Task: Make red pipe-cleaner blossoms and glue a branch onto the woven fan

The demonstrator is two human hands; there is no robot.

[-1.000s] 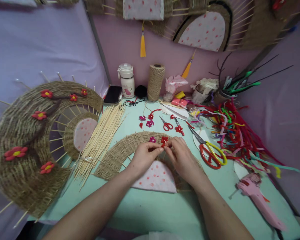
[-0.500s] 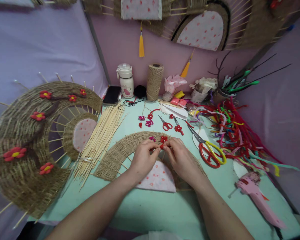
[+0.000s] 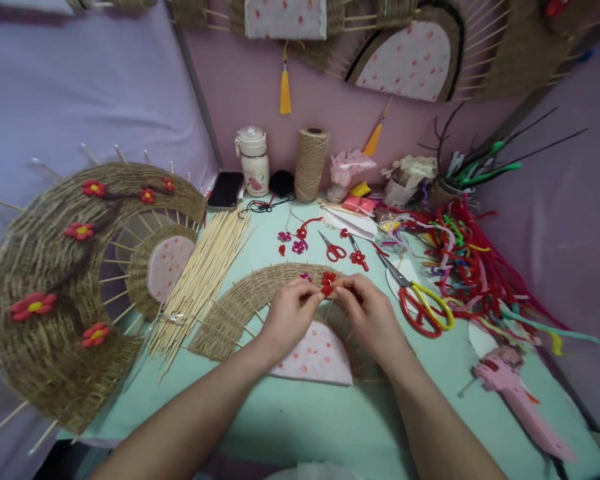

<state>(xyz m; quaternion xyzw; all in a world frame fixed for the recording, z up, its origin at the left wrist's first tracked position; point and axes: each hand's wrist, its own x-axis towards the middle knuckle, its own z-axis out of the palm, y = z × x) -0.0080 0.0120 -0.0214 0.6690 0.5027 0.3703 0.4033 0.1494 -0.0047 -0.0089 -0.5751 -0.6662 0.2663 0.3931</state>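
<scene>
A small red pipe-cleaner piece (image 3: 327,291) is between the fingertips of my two hands. My left hand (image 3: 293,317) pinches it from the left, thumb and forefinger together. My right hand (image 3: 367,310) has its fingers closed at the piece's right side. Both hands are over a half-ring fan woven of twine (image 3: 240,310) with a dotted white half-round panel (image 3: 315,353) at its centre. Just beyond my fingertips are a red flower (image 3: 329,277) and a magenta flower (image 3: 305,277). The fan's right part is partly hidden by my right hand.
Red-and-yellow scissors (image 3: 423,310) and a pink glue gun (image 3: 523,400) lie at right, near a heap of pipe cleaners (image 3: 460,260). Small scissors (image 3: 334,250) lie beyond my hands. Thin sticks (image 3: 200,277) and a large woven fan (image 3: 45,267) are at left.
My right hand has shifted slightly to the right, and more of the red pipe-cleaner piece shows between my fingertips. My left hand stays nearly where it was.
</scene>
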